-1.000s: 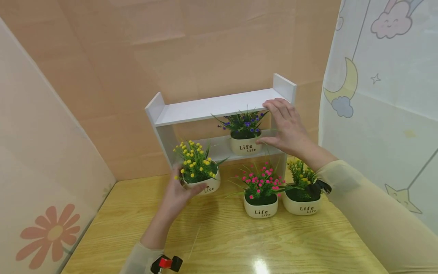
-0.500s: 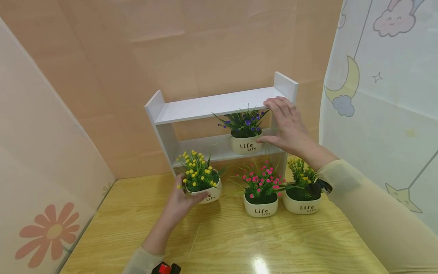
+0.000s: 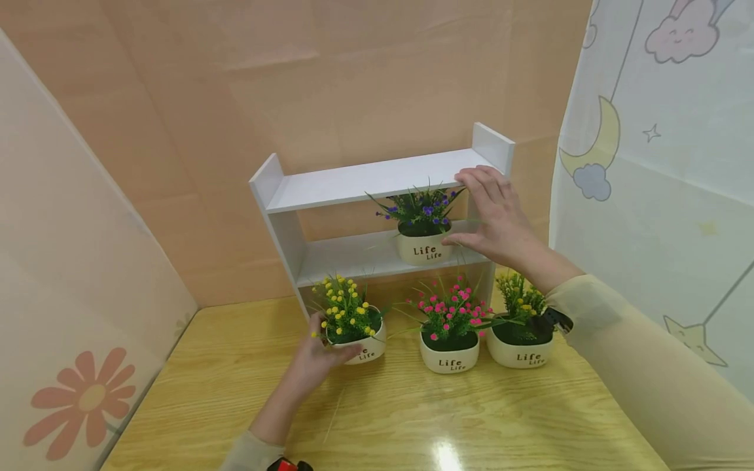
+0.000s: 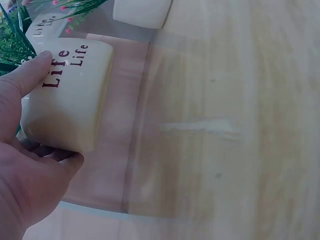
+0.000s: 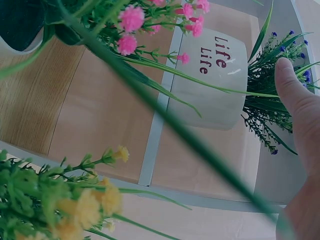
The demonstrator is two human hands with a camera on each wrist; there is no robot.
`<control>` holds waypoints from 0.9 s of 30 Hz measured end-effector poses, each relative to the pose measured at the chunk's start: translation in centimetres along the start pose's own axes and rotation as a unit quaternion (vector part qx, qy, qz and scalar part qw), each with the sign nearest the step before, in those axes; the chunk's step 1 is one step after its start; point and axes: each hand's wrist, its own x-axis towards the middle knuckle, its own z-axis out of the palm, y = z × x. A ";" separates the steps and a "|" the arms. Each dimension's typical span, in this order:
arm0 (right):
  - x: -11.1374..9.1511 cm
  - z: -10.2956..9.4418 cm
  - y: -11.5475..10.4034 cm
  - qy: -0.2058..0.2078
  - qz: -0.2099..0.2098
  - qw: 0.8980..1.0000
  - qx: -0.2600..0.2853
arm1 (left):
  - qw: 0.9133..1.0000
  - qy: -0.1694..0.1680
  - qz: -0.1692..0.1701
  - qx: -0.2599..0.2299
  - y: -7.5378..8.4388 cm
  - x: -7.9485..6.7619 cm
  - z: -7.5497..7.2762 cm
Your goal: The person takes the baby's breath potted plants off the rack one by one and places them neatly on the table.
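Note:
My left hand (image 3: 315, 360) grips a cream pot of yellow flowers (image 3: 365, 347) by its left side, below the shelf's lower board. In the left wrist view, the thumb lies across the front of this cream pot (image 4: 70, 95) and the other fingers are at its side. I cannot tell if its base touches the table. My right hand (image 3: 495, 209) rests its fingertips on the front edge of a white two-tier shelf (image 3: 377, 182). Its thumb points towards a pot of purple flowers (image 3: 421, 250) standing on the lower board; in the right wrist view the thumb (image 5: 290, 82) is straight.
A pot of pink flowers (image 3: 449, 360) and another yellow-flowered pot (image 3: 521, 353) stand side by side on the wooden table (image 3: 377, 418), in front of the shelf's right end. Printed cloth hangs at both sides, with a plain peach backdrop (image 3: 383, 78) behind.
My left hand has come down and slightly right with the pot of yellow flowers, away from the lower board's front edge. The right hand stays on the shelf edge.

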 end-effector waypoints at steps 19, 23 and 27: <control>0.0 0.1 0.3 0.011 -0.007 1.000 0.000 | 0.998 -0.044 0.038 0.003 -1.0 -0.1 2.0; 0.0 0.2 0.3 0.008 -0.005 1.000 -0.002 | 0.997 -0.053 0.049 0.009 -1.1 -0.1 2.1; 0.0 0.2 0.2 0.007 -0.003 1.000 -0.001 | 0.996 -0.061 0.058 0.011 -1.4 -0.1 2.3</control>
